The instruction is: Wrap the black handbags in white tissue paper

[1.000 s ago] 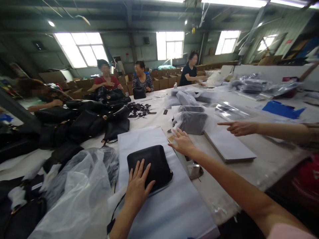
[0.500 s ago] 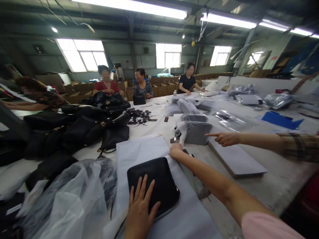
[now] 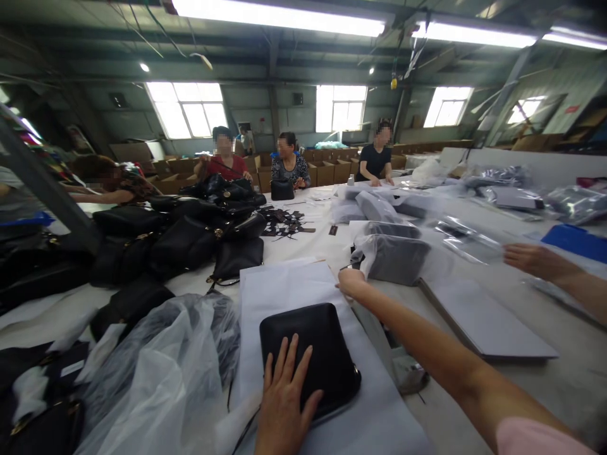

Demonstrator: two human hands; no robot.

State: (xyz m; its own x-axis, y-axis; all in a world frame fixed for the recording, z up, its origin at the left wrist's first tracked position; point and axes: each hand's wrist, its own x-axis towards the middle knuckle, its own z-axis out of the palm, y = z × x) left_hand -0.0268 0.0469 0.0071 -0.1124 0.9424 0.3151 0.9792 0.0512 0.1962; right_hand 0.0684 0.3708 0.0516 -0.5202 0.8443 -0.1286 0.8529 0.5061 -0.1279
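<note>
My left hand (image 3: 286, 395) lies flat with spread fingers on a black handbag (image 3: 315, 341). Under the bag are large white paper sheets (image 3: 279, 284), and a thin dark strap trails from it at the lower left. My right hand (image 3: 351, 282) reaches across to the far right edge of the paper. Its fingers are closed on that edge, though the fingertips are partly hidden. Just beyond it stand grey-looking bags (image 3: 398, 259) in translucent plastic wrapping.
Black handbags (image 3: 180, 246) are heaped on the left, behind crumpled clear plastic (image 3: 165, 373). Dark hang tags (image 3: 284, 222) lie scattered ahead. To the right are a white stack of sheets (image 3: 488, 319), a co-worker's hand (image 3: 535, 260) and a blue piece (image 3: 576, 242). Several people sit across the table.
The view has turned slightly left. The co-worker's pointing hand on the right has drawn back to the right, away from the wrapped bags. My hands keep their places on bag and paper.
</note>
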